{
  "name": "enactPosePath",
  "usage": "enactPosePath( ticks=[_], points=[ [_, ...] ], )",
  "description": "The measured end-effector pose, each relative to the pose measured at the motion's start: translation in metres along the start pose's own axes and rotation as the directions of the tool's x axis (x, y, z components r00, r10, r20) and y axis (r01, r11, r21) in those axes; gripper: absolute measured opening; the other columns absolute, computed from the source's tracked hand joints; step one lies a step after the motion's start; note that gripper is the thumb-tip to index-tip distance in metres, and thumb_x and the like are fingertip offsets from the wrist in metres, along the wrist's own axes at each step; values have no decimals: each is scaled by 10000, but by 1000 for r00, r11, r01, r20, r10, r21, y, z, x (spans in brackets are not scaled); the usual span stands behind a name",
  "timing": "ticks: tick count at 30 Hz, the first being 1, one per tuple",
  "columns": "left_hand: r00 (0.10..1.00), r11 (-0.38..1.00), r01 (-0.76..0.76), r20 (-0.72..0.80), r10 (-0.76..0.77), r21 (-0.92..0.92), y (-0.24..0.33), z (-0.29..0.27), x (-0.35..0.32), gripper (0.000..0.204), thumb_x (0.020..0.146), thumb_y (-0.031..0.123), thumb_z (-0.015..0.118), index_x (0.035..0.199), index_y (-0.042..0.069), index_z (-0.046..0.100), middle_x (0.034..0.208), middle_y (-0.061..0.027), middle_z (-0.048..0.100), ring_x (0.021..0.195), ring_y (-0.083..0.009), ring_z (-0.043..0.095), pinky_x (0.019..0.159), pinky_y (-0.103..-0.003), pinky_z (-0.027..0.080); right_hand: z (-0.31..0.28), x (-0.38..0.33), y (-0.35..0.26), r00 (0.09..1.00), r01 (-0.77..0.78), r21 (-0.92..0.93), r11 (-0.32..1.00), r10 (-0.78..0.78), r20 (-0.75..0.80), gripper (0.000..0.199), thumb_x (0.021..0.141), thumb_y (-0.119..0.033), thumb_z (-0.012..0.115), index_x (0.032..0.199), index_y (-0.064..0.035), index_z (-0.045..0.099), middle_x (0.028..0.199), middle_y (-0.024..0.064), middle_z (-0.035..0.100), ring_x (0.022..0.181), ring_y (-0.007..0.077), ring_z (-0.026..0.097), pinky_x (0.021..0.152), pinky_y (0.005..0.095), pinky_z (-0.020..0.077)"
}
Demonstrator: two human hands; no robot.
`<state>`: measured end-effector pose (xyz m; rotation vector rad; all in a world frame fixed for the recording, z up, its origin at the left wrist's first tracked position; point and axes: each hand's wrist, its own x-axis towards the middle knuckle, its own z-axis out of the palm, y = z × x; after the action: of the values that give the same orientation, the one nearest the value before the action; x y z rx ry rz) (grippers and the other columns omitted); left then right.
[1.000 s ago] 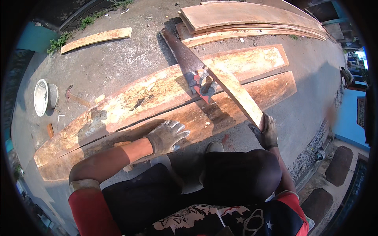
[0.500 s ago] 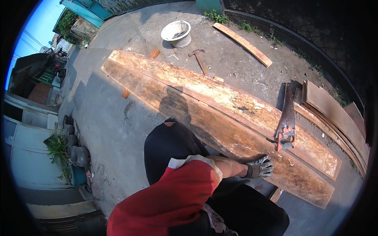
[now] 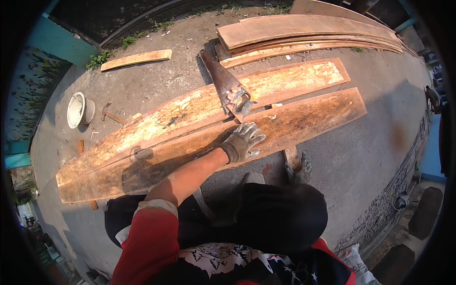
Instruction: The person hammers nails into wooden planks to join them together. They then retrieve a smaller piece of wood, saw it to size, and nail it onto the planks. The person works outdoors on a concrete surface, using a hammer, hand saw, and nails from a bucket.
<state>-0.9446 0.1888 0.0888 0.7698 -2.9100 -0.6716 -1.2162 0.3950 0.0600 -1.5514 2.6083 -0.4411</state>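
Observation:
My left hand point(image 3: 242, 142), in a grey work glove, lies on the nearer brown plank point(image 3: 308, 116) with its fingers spread. Just beyond its fingertips is a handsaw point(image 3: 221, 83), resting across the farther plank point(image 3: 289, 83), its worn orange-and-grey handle over the gap between the two planks. Low by my knee, my gloved right hand point(image 3: 300, 170) is closed about the near end of a short wooden strip point(image 3: 291, 156) that pokes out from under the nearer plank. My knee partly hides that hand.
Beyond the planks stands a stack of boards point(image 3: 304, 31). At the left are a white basin point(image 3: 78, 110), a claw hammer point(image 3: 113, 114) and a wooden block point(image 3: 81, 146). A narrow board point(image 3: 137, 60) lies near the far wall. My shoe point(image 3: 254, 178) is close to the nearer plank.
My view has swung to the right, so the planks now slant the other way. My left hand remains on the nearer plank. My right hand has come into view at the wooden strip.

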Motion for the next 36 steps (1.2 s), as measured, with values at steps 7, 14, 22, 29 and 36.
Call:
enactPosePath(
  ticks=[7,14,22,29,36],
  points=[
    [912,912,408,21,-409,46,-118,-67,185,542,1038,391,473,1516,136,460,1527,-204,471,1444,-390,400,1195,-539,313,-15,-91,35,951,-248,0,969,244,188,817,839,-416,806,1493,-47,487,1355,235,576,1258,441,522,1069,515,429],
    [718,739,673,209,-664,31,-190,-47,206,765,955,634,520,1485,82,491,1390,-195,626,1266,-347,617,1063,-462,481,-14,-94,29,916,-326,83,942,293,272,826,834,-344,829,1517,-55,465,1336,232,564,1257,436,506,1076,497,418],
    [753,772,635,245,-610,-29,-175,-80,223,849,968,735,401,1356,15,626,1246,-250,689,1182,-383,658,1009,-488,487,-2,-88,44,922,-314,69,947,287,259,806,826,-276,820,1499,-25,452,1290,232,537,1227,429,480,1079,520,381],
    [792,795,607,81,-605,4,-193,-39,187,811,975,624,493,1532,39,420,1442,-218,578,1311,-356,584,1086,-470,460,27,-24,11,962,-146,147,978,106,252,785,889,-333,769,1495,24,421,1322,264,525,1215,464,466,1070,557,358],
    [746,753,657,159,-646,-24,-158,-57,210,782,950,597,512,1484,29,476,1477,-207,546,1339,-334,559,1106,-461,441,77,23,51,976,-118,74,990,102,191,816,936,-317,741,1526,73,333,1524,282,423,1429,416,390,1182,501,320]
  ],
)
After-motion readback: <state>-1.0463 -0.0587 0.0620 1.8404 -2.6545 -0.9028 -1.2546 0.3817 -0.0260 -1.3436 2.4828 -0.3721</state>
